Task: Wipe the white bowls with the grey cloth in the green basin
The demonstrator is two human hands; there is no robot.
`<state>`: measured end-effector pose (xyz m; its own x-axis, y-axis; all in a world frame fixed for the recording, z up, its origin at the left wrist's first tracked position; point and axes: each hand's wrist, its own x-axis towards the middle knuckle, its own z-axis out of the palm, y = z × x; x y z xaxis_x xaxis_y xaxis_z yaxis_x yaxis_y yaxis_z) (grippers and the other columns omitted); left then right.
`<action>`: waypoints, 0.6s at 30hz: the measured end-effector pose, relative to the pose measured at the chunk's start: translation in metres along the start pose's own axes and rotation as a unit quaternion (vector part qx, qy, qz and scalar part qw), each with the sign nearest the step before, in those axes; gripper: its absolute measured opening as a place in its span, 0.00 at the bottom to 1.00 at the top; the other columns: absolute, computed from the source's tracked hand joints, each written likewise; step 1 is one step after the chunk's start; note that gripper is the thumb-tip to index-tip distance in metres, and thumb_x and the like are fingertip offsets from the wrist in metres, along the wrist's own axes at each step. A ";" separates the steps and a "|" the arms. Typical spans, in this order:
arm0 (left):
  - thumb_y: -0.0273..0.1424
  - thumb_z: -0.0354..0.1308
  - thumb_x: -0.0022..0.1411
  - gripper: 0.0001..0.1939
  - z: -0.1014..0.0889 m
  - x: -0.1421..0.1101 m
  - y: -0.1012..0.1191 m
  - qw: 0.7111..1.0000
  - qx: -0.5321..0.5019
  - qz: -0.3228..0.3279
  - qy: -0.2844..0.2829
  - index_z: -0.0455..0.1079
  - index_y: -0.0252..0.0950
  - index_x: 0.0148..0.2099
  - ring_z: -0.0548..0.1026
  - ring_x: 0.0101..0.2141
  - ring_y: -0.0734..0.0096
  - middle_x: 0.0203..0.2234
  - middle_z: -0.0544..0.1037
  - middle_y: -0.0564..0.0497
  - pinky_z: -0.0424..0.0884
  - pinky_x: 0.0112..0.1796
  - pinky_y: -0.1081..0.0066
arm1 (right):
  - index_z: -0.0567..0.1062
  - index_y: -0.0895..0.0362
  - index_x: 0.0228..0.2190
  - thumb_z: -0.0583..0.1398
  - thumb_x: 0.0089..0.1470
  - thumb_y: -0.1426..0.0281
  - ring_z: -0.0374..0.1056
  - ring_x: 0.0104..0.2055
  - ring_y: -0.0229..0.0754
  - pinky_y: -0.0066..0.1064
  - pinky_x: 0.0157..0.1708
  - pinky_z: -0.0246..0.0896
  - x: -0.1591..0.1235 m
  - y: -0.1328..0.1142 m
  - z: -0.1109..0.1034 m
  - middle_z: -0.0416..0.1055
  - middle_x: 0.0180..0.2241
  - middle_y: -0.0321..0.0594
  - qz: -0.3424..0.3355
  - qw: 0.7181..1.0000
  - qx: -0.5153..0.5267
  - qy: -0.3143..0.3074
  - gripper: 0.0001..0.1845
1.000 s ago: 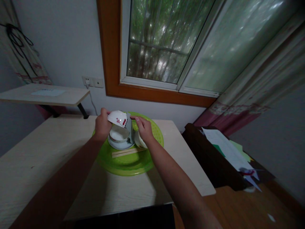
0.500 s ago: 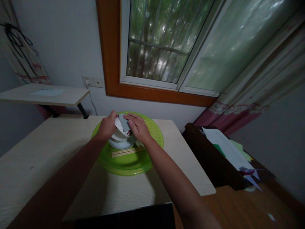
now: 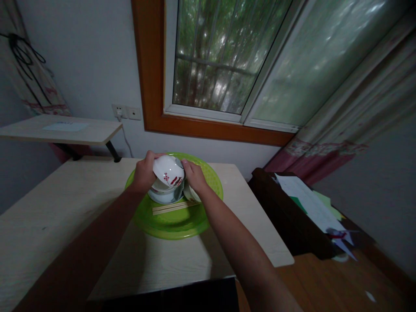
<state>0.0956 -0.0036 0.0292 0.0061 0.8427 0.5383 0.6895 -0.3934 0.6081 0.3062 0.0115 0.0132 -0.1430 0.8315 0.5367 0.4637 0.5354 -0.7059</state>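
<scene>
My left hand (image 3: pixel 146 172) is closed on the rim of a white bowl (image 3: pixel 169 171) with red markings, tilted so that its outside faces me. At the bowl's far right side, my right hand (image 3: pixel 194 175) presses a grey scrubbing cloth (image 3: pixel 179 163), mostly hidden by the bowl and fingers. Below the held bowl, more white dishes (image 3: pixel 165 197) sit stacked on a green round tray (image 3: pixel 175 232). Another pale dish (image 3: pixel 191 193) lies partly under my right hand. A few wooden chopsticks (image 3: pixel 173 207) rest on the tray in front of the stack.
The tray stands on a pale wooden table (image 3: pixel 81 190) against the wall. A small raised shelf (image 3: pixel 65 130) is at the left, below a wall socket (image 3: pixel 126 112). Right of the table, a dark brown piece of furniture (image 3: pixel 286 216) carries papers (image 3: pixel 305 201).
My right hand has slid the grey cloth from the bowl's front face to its far right side. The red markings now show. My left hand keeps its hold, turning the bowl slightly.
</scene>
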 end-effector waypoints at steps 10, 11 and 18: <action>0.32 0.54 0.62 0.13 0.001 0.008 -0.009 0.995 0.051 -0.061 0.067 0.65 0.38 0.49 0.80 0.42 0.59 0.42 0.82 0.43 0.73 0.40 0.65 | 0.84 0.53 0.38 0.48 0.69 0.50 0.76 0.47 0.46 0.39 0.52 0.67 -0.001 -0.002 -0.003 0.82 0.42 0.43 -0.033 0.998 0.015 0.046 0.30; 0.32 0.54 0.61 0.13 0.001 0.009 -0.009 0.994 0.057 -0.063 0.067 0.66 0.38 0.49 0.80 0.41 0.59 0.41 0.82 0.43 0.73 0.40 0.66 | 0.84 0.53 0.40 0.48 0.69 0.51 0.76 0.48 0.46 0.39 0.53 0.67 -0.001 -0.003 -0.004 0.82 0.43 0.43 -0.037 0.998 0.019 0.050 0.29; 0.29 0.52 0.60 0.12 0.000 0.012 -0.013 0.991 0.088 -0.077 0.070 0.66 0.39 0.47 0.80 0.39 0.60 0.37 0.81 0.45 0.72 0.37 0.67 | 0.83 0.49 0.46 0.51 0.69 0.56 0.74 0.54 0.45 0.42 0.59 0.64 -0.003 -0.018 -0.007 0.81 0.48 0.39 -0.098 0.994 0.028 0.043 0.22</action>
<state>0.0866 0.0117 0.0277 -0.2015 0.8240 0.5296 0.7895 -0.1834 0.5857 0.3043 -0.0013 0.0271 -0.1489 0.6956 0.7028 0.3852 0.6954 -0.6066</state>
